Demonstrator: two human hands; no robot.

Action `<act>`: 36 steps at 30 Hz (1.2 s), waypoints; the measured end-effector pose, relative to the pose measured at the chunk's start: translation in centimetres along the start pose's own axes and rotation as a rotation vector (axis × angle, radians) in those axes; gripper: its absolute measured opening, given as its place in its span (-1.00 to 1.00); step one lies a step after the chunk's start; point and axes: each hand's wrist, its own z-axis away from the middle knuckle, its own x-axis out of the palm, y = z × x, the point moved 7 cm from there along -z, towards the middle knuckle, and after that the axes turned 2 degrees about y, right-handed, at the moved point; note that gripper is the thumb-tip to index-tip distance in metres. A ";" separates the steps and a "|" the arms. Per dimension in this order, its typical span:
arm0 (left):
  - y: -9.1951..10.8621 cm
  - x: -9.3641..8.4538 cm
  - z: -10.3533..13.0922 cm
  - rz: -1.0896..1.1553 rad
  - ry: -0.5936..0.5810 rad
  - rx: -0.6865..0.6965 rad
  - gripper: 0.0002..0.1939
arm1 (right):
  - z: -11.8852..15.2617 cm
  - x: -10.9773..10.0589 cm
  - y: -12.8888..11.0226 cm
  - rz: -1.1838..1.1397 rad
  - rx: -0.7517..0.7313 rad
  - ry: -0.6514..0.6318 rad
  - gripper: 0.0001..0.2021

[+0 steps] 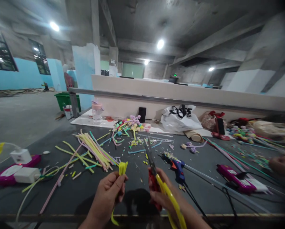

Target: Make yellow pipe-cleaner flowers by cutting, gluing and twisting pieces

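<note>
Both forearms are cut off at the bottom edge, and another person's hand point(282, 163) at the right is blurred. One blue glue gun point(178, 167) lies on the tabletop point(133, 178). The left hand point(109, 194) has its grip closed on one folded yellow pipe-cleaner bundle point(122, 168) just above the near edge; the right hand point(160, 194) is closed around one pair of red-handled scissors point(150, 162) and another yellow stem point(171, 200).

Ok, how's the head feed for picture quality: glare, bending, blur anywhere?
Head view: ceiling lamps flare with haloed glare; wide-angle bending curves the table edge and darkens the right corners; another person's hand at the far right is smeared; the left hand pinching the yellow strips and the right hand with scissors are fairly sharp, casting a soft shadow between them.
</note>
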 end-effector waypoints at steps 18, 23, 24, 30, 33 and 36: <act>-1.2 1.1 1.2 -0.129 -0.069 0.001 -0.69 | 2.1 2.7 -1.2 0.719 -0.210 0.039 -0.49; -1.2 0.8 1.2 -0.182 -0.052 0.002 -0.67 | 1.9 2.8 0.5 0.745 -0.170 0.008 -0.45; -1.1 0.7 1.2 -0.176 -0.049 -0.002 -0.67 | 1.9 2.8 0.6 0.737 -0.172 -0.003 -0.46; -0.6 0.5 1.0 0.117 -0.135 -0.122 -0.70 | 2.3 1.4 -0.7 0.596 -0.195 -0.004 -0.48; -0.6 0.7 1.4 0.301 -0.245 -0.189 -0.73 | 2.6 1.0 -1.5 0.631 -0.210 -0.016 -0.51; -1.1 0.9 2.0 0.350 -0.384 -0.223 -0.73 | 3.1 1.7 -2.3 0.670 -0.249 -0.072 -0.53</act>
